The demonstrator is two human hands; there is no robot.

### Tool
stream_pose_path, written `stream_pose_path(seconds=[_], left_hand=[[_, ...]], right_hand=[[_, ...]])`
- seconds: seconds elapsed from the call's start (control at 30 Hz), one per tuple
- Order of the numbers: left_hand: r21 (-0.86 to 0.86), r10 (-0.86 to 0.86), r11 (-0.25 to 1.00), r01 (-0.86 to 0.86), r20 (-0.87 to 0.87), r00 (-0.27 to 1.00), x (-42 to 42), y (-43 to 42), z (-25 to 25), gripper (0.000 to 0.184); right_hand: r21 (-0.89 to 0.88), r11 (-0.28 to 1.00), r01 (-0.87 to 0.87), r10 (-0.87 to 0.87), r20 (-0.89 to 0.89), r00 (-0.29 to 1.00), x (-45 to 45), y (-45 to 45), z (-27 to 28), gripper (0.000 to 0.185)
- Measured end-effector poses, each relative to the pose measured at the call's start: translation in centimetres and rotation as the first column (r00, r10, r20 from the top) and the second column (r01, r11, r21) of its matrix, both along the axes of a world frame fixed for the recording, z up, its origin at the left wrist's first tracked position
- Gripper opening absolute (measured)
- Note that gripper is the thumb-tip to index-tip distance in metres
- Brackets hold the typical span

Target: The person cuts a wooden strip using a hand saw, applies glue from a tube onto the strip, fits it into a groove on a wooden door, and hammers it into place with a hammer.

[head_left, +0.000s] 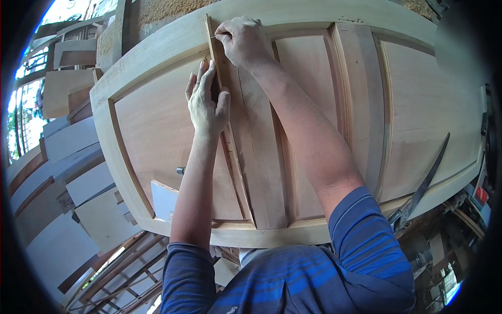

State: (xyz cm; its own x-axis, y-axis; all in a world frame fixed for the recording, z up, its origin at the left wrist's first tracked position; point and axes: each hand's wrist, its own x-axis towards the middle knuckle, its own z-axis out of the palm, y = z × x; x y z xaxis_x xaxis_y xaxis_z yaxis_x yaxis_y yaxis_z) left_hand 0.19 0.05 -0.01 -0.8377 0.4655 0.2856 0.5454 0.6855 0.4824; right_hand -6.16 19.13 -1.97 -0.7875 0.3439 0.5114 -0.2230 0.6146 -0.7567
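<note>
A large wooden panel door (256, 183) lies flat in front of me, with raised frames and recessed panels. Along one of its upright rails runs a thin wooden strip (232, 157), whose far end sticks up past the panel onto the top rail. My left hand (206, 104), dusty and with its fingers stretched out, rests against the strip's left side. Near the strip's far end, my right hand (243, 42) is closed in a pinch. A thin tip shows at its fingertips beside the strip, too small to name.
A handsaw (426, 172) lies across the door's near right edge. On the left panel are a small dark metal cylinder (180, 170) and a pale board piece (164, 199). Stacked boards (78, 136) stand at the left. Sawdust (162, 13) covers the surface beyond the door.
</note>
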Motion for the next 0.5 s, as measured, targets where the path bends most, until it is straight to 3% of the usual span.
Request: stream_pose_path(seconds=[0.27,0.47,0.5], left_hand=[[-0.003,-0.001,1.0,0.001,0.002,1.0,0.08,0.05,0.23,0.072],[0.005,0.004,1.0,-0.004,-0.002,1.0,0.02,0.04,0.16,0.071],[0.005,0.001,1.0,-0.001,-0.003,1.0,-0.03,0.06,0.19,0.071]], right_hand=[[0.13,0.991,0.025,-0.03,0.034,0.999,-0.36,-0.06,-0.52,0.006],[-0.149,0.989,-0.02,0.017,-0.02,1.0,-0.62,0.02,-0.37,0.005],[-0.113,0.993,-0.015,0.014,-0.016,1.0,-0.62,0.08,-0.42,0.004]])
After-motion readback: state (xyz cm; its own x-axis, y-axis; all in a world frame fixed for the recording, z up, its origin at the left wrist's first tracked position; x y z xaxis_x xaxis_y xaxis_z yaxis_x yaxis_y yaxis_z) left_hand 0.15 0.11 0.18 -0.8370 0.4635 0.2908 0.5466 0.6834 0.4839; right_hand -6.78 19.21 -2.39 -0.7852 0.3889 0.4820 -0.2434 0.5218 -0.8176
